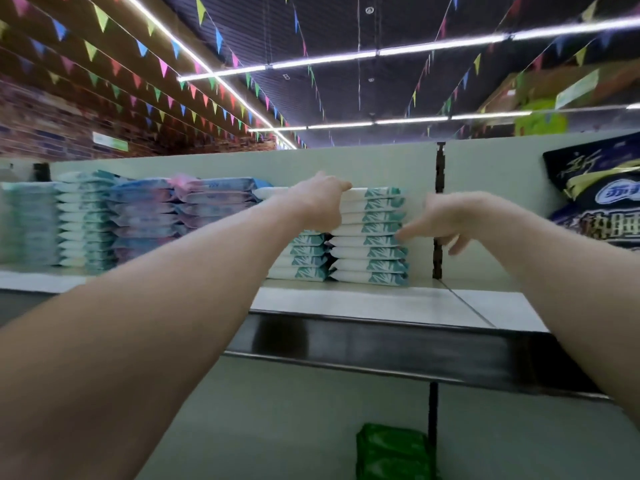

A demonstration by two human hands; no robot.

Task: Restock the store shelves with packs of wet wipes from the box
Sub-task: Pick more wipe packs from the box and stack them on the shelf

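Our two bare forearms rise from the bottom corners of the view toward a store shelf. Nearest, low between the arms, a green pack (391, 452) sits on a lower level, too blurred to read.

Above it runs the shelf (346, 303), pale on top with a glossy black front edge. The wet wipes packs (369, 252), white with teal leaf prints, lie flat in two side-by-side columns near the back of it.

Our left hand (322, 206) is at the upper left of these columns. It grips the top few packs, one digit curled over the topmost pack and the rest of the hand wrapped against their left ends. Our right hand (446, 216) hovers just right of the columns, holding nothing. Its fingers (408, 233) are spread and slack, and one fingertip touches the right edge of a middle pack.

Further left on the same shelf stand columns of blue and pink packs (145, 216), then more teal packs (83, 220), softly blurred. A slotted dark upright (440, 209) splits the pale back panel just right of the wipes. Beyond it, at the right edge, stands a dark bag (595, 192) with large white characters.

Farthest away, over the panel, we see a brick wall (45, 126), strings of coloured pennants (162, 67) and long ceiling lights (322, 58).
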